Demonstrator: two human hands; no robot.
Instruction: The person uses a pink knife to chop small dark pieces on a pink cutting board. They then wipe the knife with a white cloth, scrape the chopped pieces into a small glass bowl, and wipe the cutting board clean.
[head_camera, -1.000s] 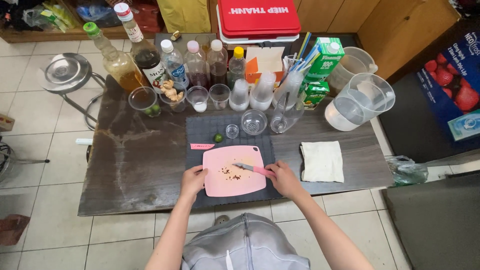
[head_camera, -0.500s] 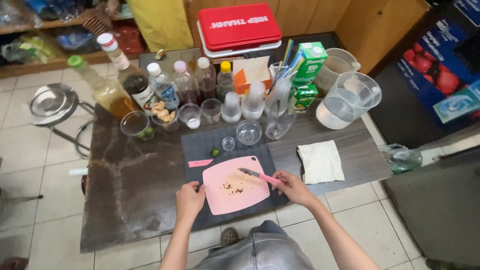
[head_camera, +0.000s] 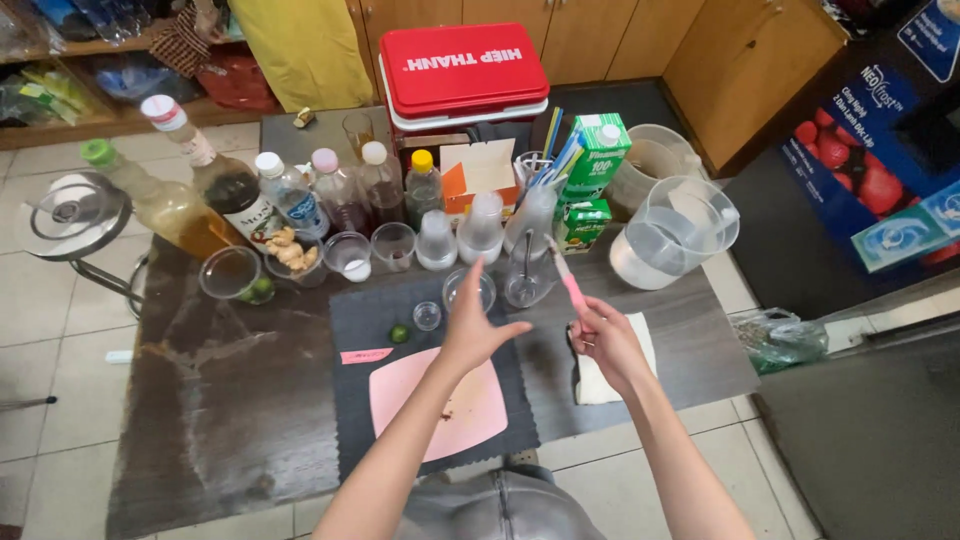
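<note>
Right hand (head_camera: 608, 343): I see my grip clamped on the pink-handled knife (head_camera: 566, 278), blade up, right of the cutting board (head_camera: 440, 405).
Left hand (head_camera: 472, 325): fingers apart, empty, above the small glass bowl (head_camera: 469, 289).

A dark, marbled table (head_camera: 220, 400) stands on a pale tiled floor (head_camera: 50, 300) and carries everything. At its middle lies a dark grey mat (head_camera: 350, 320) with a zigzag edge, and on that mat rest a pink cutting board (head_camera: 400, 395), a small green lime (head_camera: 399, 333), a little clear cup (head_camera: 427, 316) and a pink strip (head_camera: 366, 355) at the mat's left side. To the right, straight on the tabletop, lies a folded white cloth (head_camera: 640, 340). Along the far edge stands a row of bottles (head_camera: 290, 195) and clear glasses (head_camera: 392, 247) (crowded close together), with a clear measuring jug (head_camera: 668, 235) at the right end and a clear bowl (head_camera: 230, 275) holding limes at the left.
</note>
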